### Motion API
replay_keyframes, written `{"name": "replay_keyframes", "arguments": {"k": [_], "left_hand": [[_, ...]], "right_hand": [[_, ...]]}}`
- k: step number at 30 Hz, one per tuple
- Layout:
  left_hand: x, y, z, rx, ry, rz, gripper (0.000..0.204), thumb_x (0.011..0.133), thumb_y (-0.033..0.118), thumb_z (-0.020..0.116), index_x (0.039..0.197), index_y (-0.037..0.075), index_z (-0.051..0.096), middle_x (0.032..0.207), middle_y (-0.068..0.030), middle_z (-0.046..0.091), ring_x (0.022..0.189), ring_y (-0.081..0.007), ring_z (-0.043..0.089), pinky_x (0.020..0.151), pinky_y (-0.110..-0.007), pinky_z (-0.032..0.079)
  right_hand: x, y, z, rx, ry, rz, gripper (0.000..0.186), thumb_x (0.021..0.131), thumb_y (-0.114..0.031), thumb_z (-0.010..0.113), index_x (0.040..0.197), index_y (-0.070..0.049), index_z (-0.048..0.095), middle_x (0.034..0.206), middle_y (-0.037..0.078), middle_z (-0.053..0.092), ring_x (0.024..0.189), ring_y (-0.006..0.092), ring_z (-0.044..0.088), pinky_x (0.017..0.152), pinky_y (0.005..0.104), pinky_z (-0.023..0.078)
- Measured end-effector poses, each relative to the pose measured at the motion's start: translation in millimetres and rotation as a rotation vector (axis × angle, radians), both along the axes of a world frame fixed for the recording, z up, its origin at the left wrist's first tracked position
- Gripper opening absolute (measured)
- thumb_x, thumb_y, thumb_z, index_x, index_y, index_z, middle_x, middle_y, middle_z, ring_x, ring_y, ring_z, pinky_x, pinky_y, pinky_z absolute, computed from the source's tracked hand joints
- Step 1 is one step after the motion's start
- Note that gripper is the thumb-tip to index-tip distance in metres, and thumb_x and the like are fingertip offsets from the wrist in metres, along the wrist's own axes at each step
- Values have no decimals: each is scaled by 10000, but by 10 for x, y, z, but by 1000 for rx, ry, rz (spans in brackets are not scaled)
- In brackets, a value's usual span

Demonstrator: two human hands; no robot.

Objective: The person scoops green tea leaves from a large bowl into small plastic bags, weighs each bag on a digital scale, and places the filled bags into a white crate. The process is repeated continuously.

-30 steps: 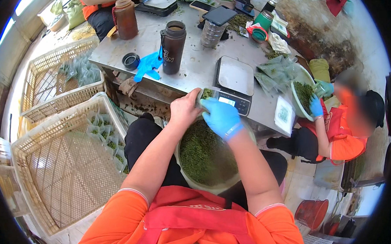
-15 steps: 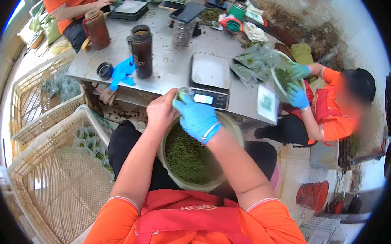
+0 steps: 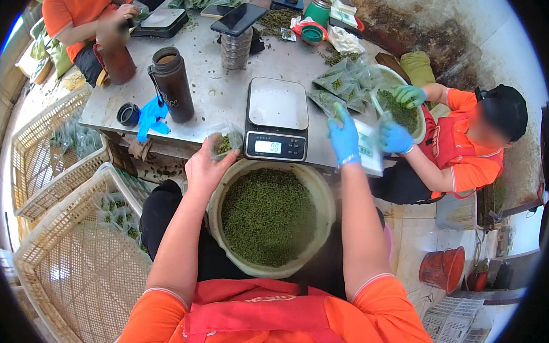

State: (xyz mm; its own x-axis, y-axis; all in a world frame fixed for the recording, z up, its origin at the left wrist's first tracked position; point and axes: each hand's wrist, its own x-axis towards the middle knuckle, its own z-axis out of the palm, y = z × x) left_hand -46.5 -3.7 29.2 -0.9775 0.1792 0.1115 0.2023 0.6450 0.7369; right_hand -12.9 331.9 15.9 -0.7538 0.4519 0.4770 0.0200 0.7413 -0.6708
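Observation:
My bare left hand (image 3: 204,166) pinches a small clear plastic bag (image 3: 230,141) with some green peppercorn-like grains in it, at the near table edge left of the digital scale (image 3: 278,113). The scale's pan is bare and its display lit. My right hand (image 3: 345,139), in a blue glove, reaches past the scale with fingers stretched and apart. Its fingertips are at the near side of a pile of filled clear bags (image 3: 347,82); whether they touch one, I cannot tell. Between my knees stands a pale round tub (image 3: 324,194) full of the same green grains (image 3: 264,218).
A dark bottle (image 3: 174,87), blue glove (image 3: 153,118) and phone (image 3: 239,18) on a jar are on the metal table (image 3: 215,82). Crates (image 3: 76,266) stand at left. A gloved co-worker (image 3: 469,144) sits right beside a basin (image 3: 418,125); another works far left. A red bucket (image 3: 442,268) is lower right.
My hands have parted: the left keeps the bag and moved slightly left, while the right let go and swung right toward the bag pile. The view has shifted a little.

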Motion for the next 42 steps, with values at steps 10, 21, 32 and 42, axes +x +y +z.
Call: {"name": "replay_keyframes", "arguments": {"k": [10,21,32,42], "left_hand": [[-67,-110,-65,98,-81,7,626,743,542,636,1208,136,532,996,-193,642,961,-349,605,816,-387,470],[256,-1150,18,513,141,221,462,933,444,432,1149,53,553,935,-198,625,867,-298,609,780,-380,452],[1282,-3574,-976,-200,-251,967,562,907,531,325,1191,73,484,990,-248,622,938,-429,584,814,-500,436],[1126,-3263,-1420,-146,-458,760,1055,652,616,656,1399,4,229,1357,-223,402,1249,-337,412,1019,-392,338]], "right_hand": [[-145,-561,744,-619,53,82,212,884,-46,513,1052,-9,636,794,41,621,483,73,513,423,209,408],[572,-1456,349,-517,-99,303,318,913,-39,464,1221,-4,535,1106,113,617,739,114,585,646,238,497],[1224,-1829,-302,-669,-475,508,274,905,-45,497,1163,10,570,1025,142,620,655,117,583,606,235,493],[1445,-1767,-692,-425,-737,519,321,843,-36,562,1160,11,577,986,110,650,677,123,606,636,260,507]]}}
